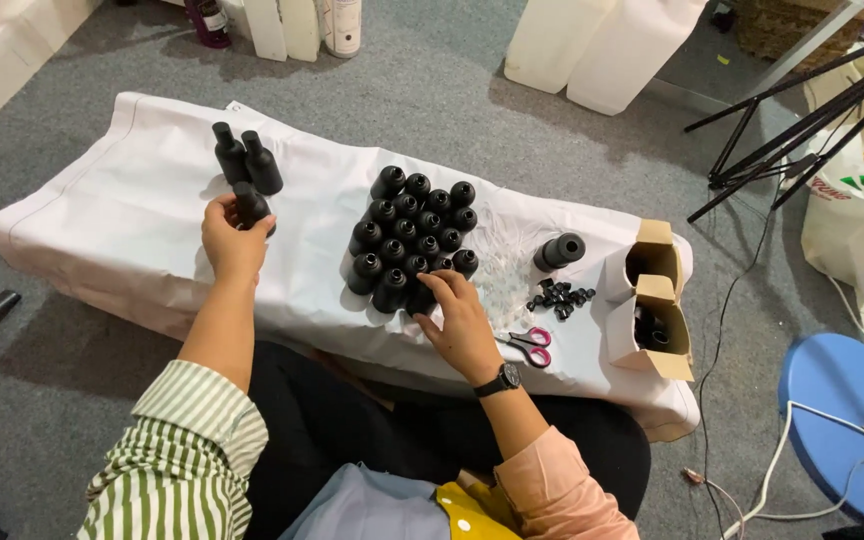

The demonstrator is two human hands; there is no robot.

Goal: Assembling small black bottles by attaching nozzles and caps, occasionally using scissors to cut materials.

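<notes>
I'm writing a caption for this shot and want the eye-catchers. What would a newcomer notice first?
First, the dense cluster of black bottles mid-table on the white cloth, with the right hand touching its near edge. Next, the left hand holding one black bottle at the left, just before two capped bottles. To the right lie red scissors, small black caps and open cardboard boxes.

A matte black plastic bottle (251, 207) stands upright at the table's left, just near of two capped ones. Another open black bottle (420, 297) stands at the central cluster's near edge.
</notes>
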